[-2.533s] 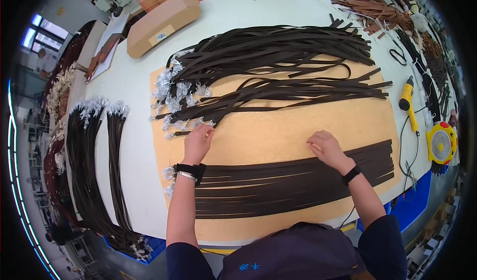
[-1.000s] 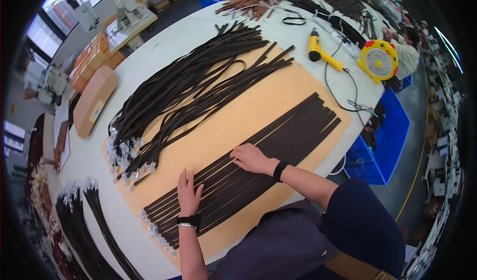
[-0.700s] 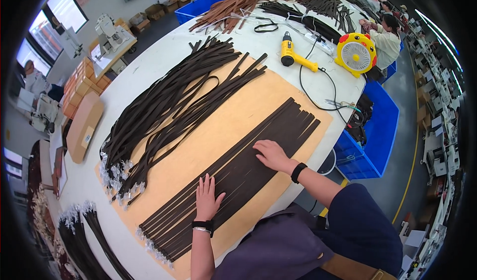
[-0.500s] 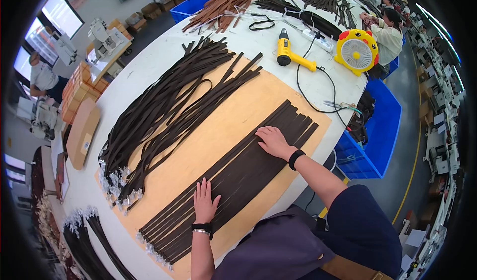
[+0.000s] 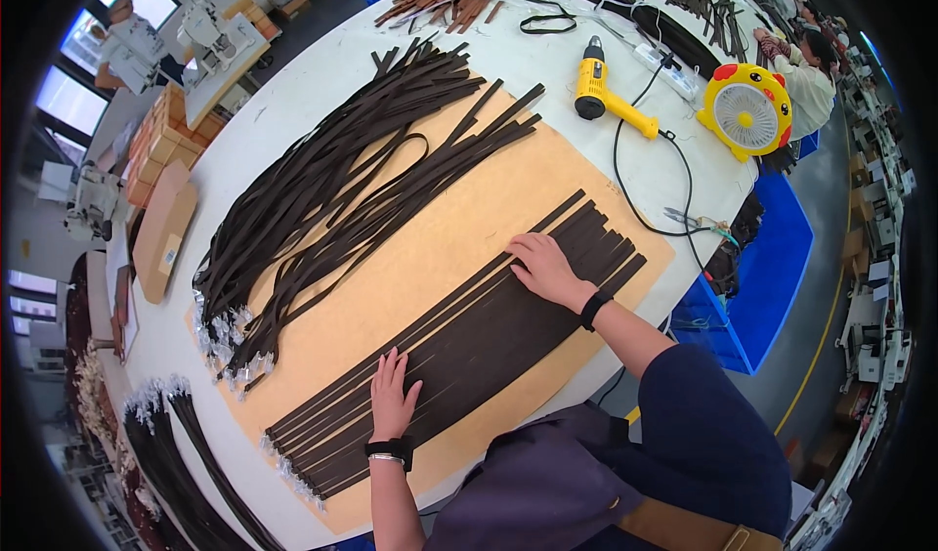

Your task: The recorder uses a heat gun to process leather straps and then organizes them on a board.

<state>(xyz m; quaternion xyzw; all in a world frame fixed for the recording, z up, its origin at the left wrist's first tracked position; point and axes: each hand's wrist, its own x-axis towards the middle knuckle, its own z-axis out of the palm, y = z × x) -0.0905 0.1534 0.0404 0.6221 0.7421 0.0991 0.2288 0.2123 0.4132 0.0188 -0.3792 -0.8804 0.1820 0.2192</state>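
Note:
Long dark brown straps (image 5: 489, 341) lie side by side in a flat band on a tan sheet (image 5: 459, 219). Clear plastic-wrapped ends (image 5: 293, 473) line their near left side. My left hand (image 5: 393, 400) rests on the straps toward those ends, fingers outstretched, holding nothing. Farther right, my right hand (image 5: 545, 273) lies across the band with its fingertips at the far-edge straps, palm down and fingers apart. Narrow gaps show between the outermost straps. A loose heap of similar straps (image 5: 322, 170) covers the far left of the sheet, its plastic-tipped ends bunched together.
A yellow heat gun (image 5: 611, 97) with a black cord and a yellow fan (image 5: 745, 111) stand beyond the sheet. Scissors (image 5: 684, 219) lie near a blue bin (image 5: 772, 277). More straps (image 5: 166, 473) lie at lower left. Other people are in the background.
The outermost far strap now stands apart from the band at its right end. Both hands remain on the straps. The whole view has shifted slightly, and a background person at left appears elsewhere.

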